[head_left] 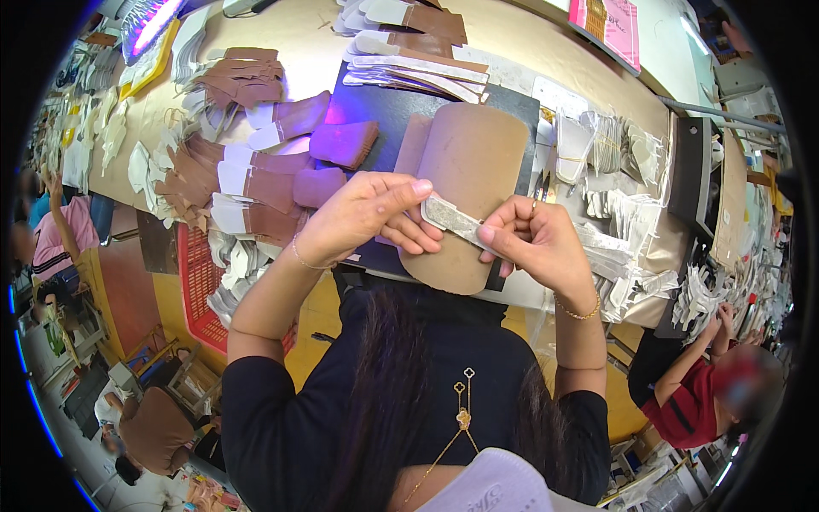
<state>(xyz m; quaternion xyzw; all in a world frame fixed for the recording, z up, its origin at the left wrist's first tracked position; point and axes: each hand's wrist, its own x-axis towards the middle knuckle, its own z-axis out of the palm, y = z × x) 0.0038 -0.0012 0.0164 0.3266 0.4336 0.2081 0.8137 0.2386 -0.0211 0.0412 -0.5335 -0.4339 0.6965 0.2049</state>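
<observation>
Both my hands hold a thin grey-white strip (pixel 452 219) over a tan rounded pad (pixel 467 171) that lies on a dark mat (pixel 384 107). My left hand (pixel 368 213) pinches the strip's upper left end between thumb and forefinger. My right hand (pixel 531 241) grips its lower right end. A bracelet is on each wrist.
Stacks of brown and white cut leather pieces (pixel 256 183) lie left of the mat, more stacked pieces (pixel 418 60) at the back. White pieces (pixel 614 222) pile up on the right. A red basket (pixel 200 286) hangs at the table's left edge. Another person (pixel 708 384) works at right.
</observation>
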